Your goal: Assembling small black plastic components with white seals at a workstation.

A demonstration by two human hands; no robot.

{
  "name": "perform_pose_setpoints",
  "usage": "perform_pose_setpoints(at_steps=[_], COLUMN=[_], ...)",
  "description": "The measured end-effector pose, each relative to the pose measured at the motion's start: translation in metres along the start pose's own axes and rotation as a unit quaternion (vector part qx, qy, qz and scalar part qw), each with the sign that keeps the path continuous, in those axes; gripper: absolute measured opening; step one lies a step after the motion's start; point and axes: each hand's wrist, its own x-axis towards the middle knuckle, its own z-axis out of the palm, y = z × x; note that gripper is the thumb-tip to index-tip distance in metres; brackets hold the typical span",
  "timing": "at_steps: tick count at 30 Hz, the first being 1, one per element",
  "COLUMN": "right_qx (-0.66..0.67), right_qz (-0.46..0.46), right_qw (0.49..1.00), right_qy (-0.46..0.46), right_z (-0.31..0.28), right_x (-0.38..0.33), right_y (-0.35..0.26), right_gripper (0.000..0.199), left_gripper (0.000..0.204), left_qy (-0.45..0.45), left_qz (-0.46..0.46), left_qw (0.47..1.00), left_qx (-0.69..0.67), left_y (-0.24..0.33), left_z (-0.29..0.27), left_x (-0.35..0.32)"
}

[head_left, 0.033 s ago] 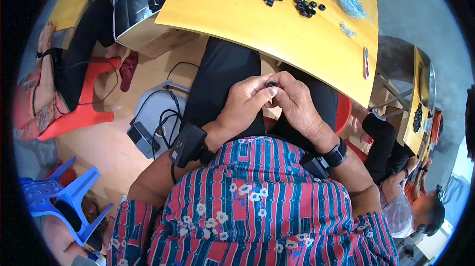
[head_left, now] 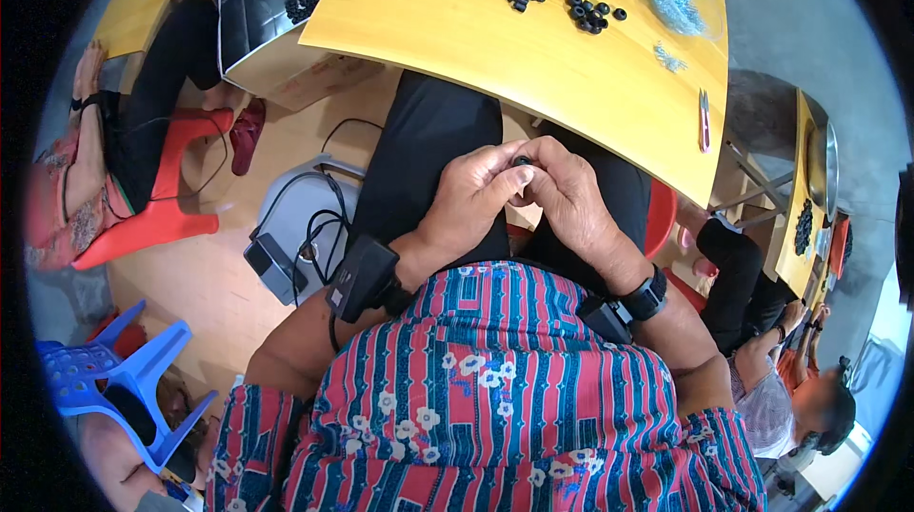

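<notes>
just above the middle of the frame, we pinch a small black piece [head_left: 522, 160] between our left hand [head_left: 471, 190] and right hand [head_left: 573, 192], seemingly working it by feel; the next move likely calls for steady, fine pressure.

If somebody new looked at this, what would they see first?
Probably the bright striped, flowery shirt, filling the bottom middle. Just above it, the left hand and right hand come together around a small black piece. Next might be the yellow table across the top, with little black lumps on it.
</notes>
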Motion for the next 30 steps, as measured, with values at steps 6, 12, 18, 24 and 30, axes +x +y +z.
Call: perform_pose_setpoints(at_steps=[6, 12, 18, 24, 30], right_qx=[0.277, 0.353, 0.305, 0.262, 0.141], right_qz=[0.077, 0.110, 0.098, 0.044, -0.021], right_qw=[0.957, 0.923, 0.947, 0.964, 0.989], right_qy=[-0.040, -0.105, -0.028, 0.020, 0.042], right_z=[-0.006, -0.015, -0.009, -0.011, -0.011], right_x=[0.011, 0.007, -0.003, -0.001, 0.002], right_y=[0.004, 0.013, 0.000, 0.009, 0.009], right_gripper=[0.017, 0.033, 0.019, 0.019, 0.016], left_gripper=[0.032, 0.022, 0.017, 0.018, 0.018], left_qy=[0.031, 0.032, 0.023, -0.001, -0.028], left_qz=[0.003, 0.042, 0.015, -0.063, -0.107], left_qw=[0.995, 0.999, 0.999, 0.994, 0.987], left_qx=[-0.092, -0.002, 0.023, -0.087, -0.112], left_y=[0.001, -0.002, 0.003, 0.003, -0.005], left_z=[0.002, -0.004, -0.007, -0.010, -0.017], left_x=[0.005, 0.003, 0.000, 0.001, 0.008])
